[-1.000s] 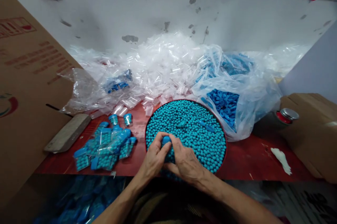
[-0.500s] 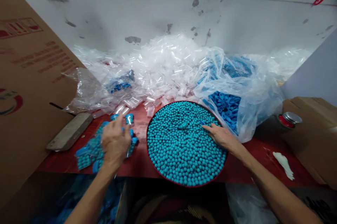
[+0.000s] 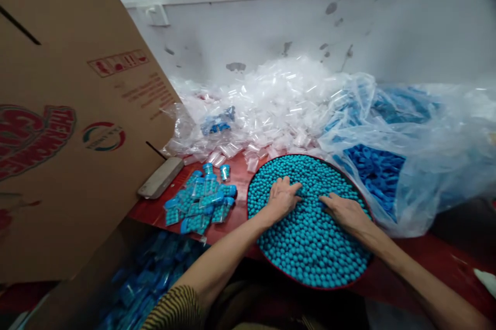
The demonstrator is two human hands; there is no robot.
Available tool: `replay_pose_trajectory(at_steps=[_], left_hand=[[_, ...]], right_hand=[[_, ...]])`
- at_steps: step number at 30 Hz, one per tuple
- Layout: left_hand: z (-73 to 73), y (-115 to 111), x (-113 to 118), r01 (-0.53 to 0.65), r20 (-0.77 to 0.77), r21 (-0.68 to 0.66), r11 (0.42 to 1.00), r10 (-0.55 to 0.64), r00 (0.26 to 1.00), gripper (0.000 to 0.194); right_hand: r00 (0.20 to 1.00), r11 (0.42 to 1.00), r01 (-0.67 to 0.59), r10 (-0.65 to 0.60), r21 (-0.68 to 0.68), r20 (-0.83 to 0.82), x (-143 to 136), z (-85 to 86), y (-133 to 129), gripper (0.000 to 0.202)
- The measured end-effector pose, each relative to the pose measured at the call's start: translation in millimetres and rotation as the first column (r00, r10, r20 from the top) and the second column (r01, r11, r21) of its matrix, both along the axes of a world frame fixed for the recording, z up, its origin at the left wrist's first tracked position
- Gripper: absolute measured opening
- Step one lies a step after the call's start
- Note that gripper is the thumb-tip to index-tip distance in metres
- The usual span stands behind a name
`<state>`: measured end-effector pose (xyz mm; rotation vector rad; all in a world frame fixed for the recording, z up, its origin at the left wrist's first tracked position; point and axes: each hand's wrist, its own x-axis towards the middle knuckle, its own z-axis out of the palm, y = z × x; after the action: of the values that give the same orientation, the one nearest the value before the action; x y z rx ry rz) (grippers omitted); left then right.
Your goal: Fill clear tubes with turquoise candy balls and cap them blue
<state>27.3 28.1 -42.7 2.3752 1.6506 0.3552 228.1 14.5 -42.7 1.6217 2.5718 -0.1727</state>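
A round red-rimmed tray (image 3: 248, 201) full of small turquoise balls (image 3: 313, 252) sits in front of me. Over its middle, my left hand (image 3: 284, 198) has its fingers curled down among the balls; whatever they grip is hidden. My right hand (image 3: 343, 211) is closed in a pinch close by on the right, and what lies in its fingertips is too small to make out. Left of the tray lies a pile of small clear containers (image 3: 199, 201) with blue caps, filled with turquoise balls.
Empty clear containers (image 3: 287, 108) are heaped behind the tray. A plastic bag (image 3: 422, 185) of blue caps (image 3: 374, 170) lies at the right. On the left stand a large carton (image 3: 96, 175) and a grey block (image 3: 160, 177). More blue-capped containers (image 3: 143, 283) lie below the table edge.
My left hand has moved right from the filled containers into the tray. The clear container seen lying on the balls is now hidden around that hand. The view has turned left.
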Motion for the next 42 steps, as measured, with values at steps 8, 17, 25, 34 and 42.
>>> replay_pose_trajectory(at_steps=[8,17,25,34,42], left_hand=[[-3.1,4,3,0.009,0.202,-0.028,1.000,-0.003,0.979,0.024],[-3.1,16,-5,0.107,0.389,-0.074,0.992,-0.070,0.919,0.023],[3.5,16,-12,0.209,0.684,-0.240,0.948,0.013,0.729,0.020],[10.3,0,-3,0.371,0.861,-0.450,0.813,0.284,0.422,0.031],[13.3,-12,-4,0.351,0.875,-0.457,0.817,0.341,0.345,0.051]], right_hand=[[0.970,0.984,0.116,-0.084,0.132,-0.228,-10,18.9,7,0.022],[0.806,0.994,0.028,0.043,0.110,-0.590,-40,5.6,24,0.035],[0.722,0.993,0.099,-0.028,0.064,-0.692,-31,20.8,20,0.035],[0.552,0.989,0.140,-0.118,-0.048,-0.826,-50,30.3,7,0.014],[0.510,0.991,0.121,-0.116,-0.062,-0.852,-49,29.3,-2,0.017]])
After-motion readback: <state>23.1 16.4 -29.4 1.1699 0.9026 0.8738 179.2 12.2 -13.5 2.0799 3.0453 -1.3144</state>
